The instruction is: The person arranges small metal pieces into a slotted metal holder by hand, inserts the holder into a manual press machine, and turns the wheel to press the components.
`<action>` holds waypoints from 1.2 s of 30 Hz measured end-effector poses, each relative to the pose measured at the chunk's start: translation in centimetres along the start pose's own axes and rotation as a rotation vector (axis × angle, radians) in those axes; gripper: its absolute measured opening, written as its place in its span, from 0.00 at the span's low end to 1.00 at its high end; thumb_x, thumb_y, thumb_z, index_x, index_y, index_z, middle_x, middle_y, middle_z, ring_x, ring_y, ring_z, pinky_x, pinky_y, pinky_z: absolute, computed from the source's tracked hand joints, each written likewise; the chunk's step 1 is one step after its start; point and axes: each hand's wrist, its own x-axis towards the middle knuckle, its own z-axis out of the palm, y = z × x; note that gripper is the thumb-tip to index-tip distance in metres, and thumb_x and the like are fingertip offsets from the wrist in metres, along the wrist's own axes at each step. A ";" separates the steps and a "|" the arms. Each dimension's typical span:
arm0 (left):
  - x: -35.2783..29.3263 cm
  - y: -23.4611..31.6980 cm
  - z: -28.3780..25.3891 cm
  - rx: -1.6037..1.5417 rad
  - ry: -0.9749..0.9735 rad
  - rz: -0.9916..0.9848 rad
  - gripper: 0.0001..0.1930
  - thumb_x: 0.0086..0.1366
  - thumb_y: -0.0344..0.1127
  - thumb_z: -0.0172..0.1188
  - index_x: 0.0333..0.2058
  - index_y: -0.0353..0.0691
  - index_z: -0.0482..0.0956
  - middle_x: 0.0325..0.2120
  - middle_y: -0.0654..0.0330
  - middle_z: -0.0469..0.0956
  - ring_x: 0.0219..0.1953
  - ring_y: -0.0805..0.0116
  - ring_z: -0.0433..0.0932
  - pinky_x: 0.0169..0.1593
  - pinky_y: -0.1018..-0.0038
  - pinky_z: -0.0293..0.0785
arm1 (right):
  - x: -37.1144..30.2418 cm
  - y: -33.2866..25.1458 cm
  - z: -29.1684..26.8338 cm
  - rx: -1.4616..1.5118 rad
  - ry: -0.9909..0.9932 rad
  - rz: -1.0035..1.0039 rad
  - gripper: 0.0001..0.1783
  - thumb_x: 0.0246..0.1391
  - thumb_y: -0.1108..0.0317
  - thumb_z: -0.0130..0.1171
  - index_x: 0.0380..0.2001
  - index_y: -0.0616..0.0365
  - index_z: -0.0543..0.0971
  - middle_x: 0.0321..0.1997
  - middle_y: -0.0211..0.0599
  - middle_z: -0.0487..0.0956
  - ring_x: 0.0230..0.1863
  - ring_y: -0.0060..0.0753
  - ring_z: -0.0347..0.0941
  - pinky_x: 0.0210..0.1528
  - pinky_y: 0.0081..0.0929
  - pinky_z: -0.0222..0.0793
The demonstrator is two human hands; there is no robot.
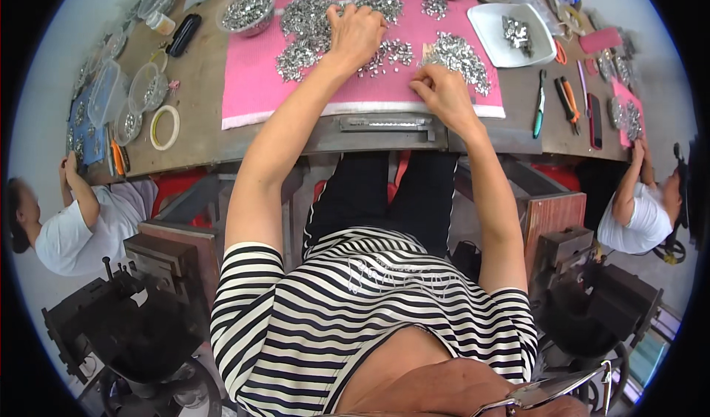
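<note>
My left hand [356, 34] reaches over a large heap of small shiny metal pieces [307, 19] on a pink ribbed mat [255, 84]. Its fingers curl down with the tips at the heap, and what they pinch is hidden. Closer to the mat's front edge is my right hand [445, 97], thumb and fingers drawn together; anything between them is too small to name. Just beyond it lies a second pile of metal pieces [460, 56]. Loose metal pieces [388, 56] are scattered between the two hands.
A clear round tub [246, 9] of metal pieces stands at left, a white tray [510, 36] at right. Pliers [568, 105], a green-handled tool [540, 105] and a phone [594, 121] lie farther right. A tape roll [165, 128] lies left. People sit at both sides.
</note>
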 end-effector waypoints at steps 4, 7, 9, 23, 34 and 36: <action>-0.2 -0.2 0.1 -0.032 -0.024 -0.038 0.07 0.61 0.40 0.65 0.34 0.47 0.87 0.36 0.58 0.83 0.46 0.56 0.78 0.58 0.47 0.55 | -1.4 -0.3 -0.1 0.066 0.016 0.076 0.07 0.51 0.70 0.68 0.32 0.60 0.83 0.29 0.41 0.82 0.29 0.42 0.78 0.36 0.36 0.72; -0.1 0.0 0.5 -0.004 0.009 0.009 0.07 0.62 0.37 0.61 0.33 0.43 0.85 0.35 0.55 0.83 0.45 0.55 0.79 0.57 0.46 0.56 | -2.0 0.5 0.8 -0.006 0.025 0.010 0.06 0.52 0.69 0.67 0.32 0.58 0.83 0.30 0.37 0.79 0.33 0.39 0.77 0.42 0.39 0.64; 0.0 -0.1 0.9 0.024 0.021 0.031 0.07 0.62 0.36 0.60 0.33 0.41 0.85 0.35 0.54 0.83 0.44 0.55 0.79 0.57 0.45 0.57 | -1.8 0.6 0.9 -0.014 0.033 0.001 0.05 0.52 0.70 0.67 0.32 0.59 0.83 0.30 0.36 0.79 0.33 0.40 0.77 0.42 0.40 0.64; 0.6 -1.3 1.1 -0.001 0.061 0.173 0.08 0.63 0.39 0.63 0.35 0.43 0.84 0.33 0.60 0.82 0.45 0.57 0.78 0.59 0.41 0.56 | -7.5 -2.6 -0.5 0.041 0.123 -0.196 0.05 0.56 0.79 0.61 0.34 0.64 0.75 0.36 0.43 0.77 0.37 0.48 0.73 0.43 0.37 0.68; -7.7 5.3 -5.9 -0.721 -0.048 -0.026 0.04 0.68 0.29 0.56 0.36 0.34 0.75 0.28 0.53 0.77 0.33 0.55 0.76 0.40 0.64 0.71 | -8.1 -2.6 0.4 -0.166 0.216 -0.354 0.08 0.51 0.77 0.66 0.34 0.61 0.78 0.36 0.40 0.78 0.39 0.46 0.74 0.44 0.39 0.68; -9.4 7.3 -6.5 -0.840 -0.094 -0.049 0.02 0.65 0.27 0.56 0.34 0.35 0.74 0.28 0.51 0.76 0.35 0.48 0.74 0.41 0.58 0.70 | -8.4 -1.9 0.6 -0.020 0.225 -0.268 0.05 0.54 0.76 0.64 0.36 0.60 0.80 0.37 0.38 0.80 0.39 0.42 0.76 0.45 0.34 0.69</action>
